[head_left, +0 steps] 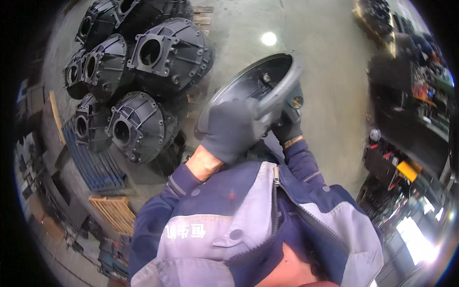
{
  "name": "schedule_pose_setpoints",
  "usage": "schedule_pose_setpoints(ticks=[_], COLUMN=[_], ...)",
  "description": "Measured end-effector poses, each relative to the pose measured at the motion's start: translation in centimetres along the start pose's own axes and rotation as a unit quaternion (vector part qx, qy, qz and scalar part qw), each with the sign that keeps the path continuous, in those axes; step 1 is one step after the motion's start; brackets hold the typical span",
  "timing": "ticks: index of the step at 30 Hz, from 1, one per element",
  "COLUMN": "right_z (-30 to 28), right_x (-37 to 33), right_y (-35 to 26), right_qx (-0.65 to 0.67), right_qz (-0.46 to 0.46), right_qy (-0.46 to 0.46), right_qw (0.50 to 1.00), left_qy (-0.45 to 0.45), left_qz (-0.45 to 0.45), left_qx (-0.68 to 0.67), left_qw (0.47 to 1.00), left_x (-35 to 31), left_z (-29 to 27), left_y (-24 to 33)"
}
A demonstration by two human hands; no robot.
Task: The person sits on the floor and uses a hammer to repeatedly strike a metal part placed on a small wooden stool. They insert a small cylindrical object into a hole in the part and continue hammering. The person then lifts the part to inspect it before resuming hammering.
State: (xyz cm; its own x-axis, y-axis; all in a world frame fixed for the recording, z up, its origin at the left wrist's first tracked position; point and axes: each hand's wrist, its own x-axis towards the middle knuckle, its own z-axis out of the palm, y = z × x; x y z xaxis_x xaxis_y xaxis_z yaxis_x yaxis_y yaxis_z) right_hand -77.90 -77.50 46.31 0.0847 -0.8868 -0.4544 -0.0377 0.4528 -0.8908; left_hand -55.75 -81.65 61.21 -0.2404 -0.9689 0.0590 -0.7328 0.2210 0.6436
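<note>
A large dark cast-metal bell housing [239, 86] is held tilted in front of my chest, its wide round opening facing up and left. My left hand [232, 129], in a dark glove, is closed at its near rim; the fingertips are slightly blurred there. On the housing's right outer side, my right hand [289, 126], gloved too, grips the casting from below, with part of its fingers hidden behind the metal. A small round brownish port shows just above the right hand.
Several similar dark housings [167, 55] stand clustered at the left. Beside them lie a blue slatted pallet [93, 160] and a wooden pallet [112, 213]. Dark workbenches [394, 93] with tools and a yellow bin [409, 170] line the right. Grey concrete floor [334, 71] lies ahead.
</note>
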Motion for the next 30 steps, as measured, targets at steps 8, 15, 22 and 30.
schedule_pose_setpoints(ticks=[8, 15, 22, 30], right_z=[-8.4, -17.4, -22.7, -19.6], right_x=[13.2, 29.4, 47.7, 65.8], right_y=[-2.4, -12.2, -25.3, -37.8], right_qx=[-0.250, 0.179, 0.339, 0.379], right_qz=[-0.075, -0.003, 0.198, 0.151], right_qy=[-0.015, -0.011, 0.010, -0.277], right_qw=[0.965, 0.984, 0.920, 0.870], left_qy=[-0.058, -0.021, -0.029, 0.002], left_qz=[0.043, 0.012, -0.077, 0.032], left_qx=[0.020, -0.008, -0.073, -0.006], left_qw=[0.997, 1.000, 0.994, 0.999], left_x=[18.7, 36.6, 53.0, 71.5], left_z=[2.6, 7.4, 6.2, -0.5], left_y=[0.6, 0.5, -2.0, -7.9])
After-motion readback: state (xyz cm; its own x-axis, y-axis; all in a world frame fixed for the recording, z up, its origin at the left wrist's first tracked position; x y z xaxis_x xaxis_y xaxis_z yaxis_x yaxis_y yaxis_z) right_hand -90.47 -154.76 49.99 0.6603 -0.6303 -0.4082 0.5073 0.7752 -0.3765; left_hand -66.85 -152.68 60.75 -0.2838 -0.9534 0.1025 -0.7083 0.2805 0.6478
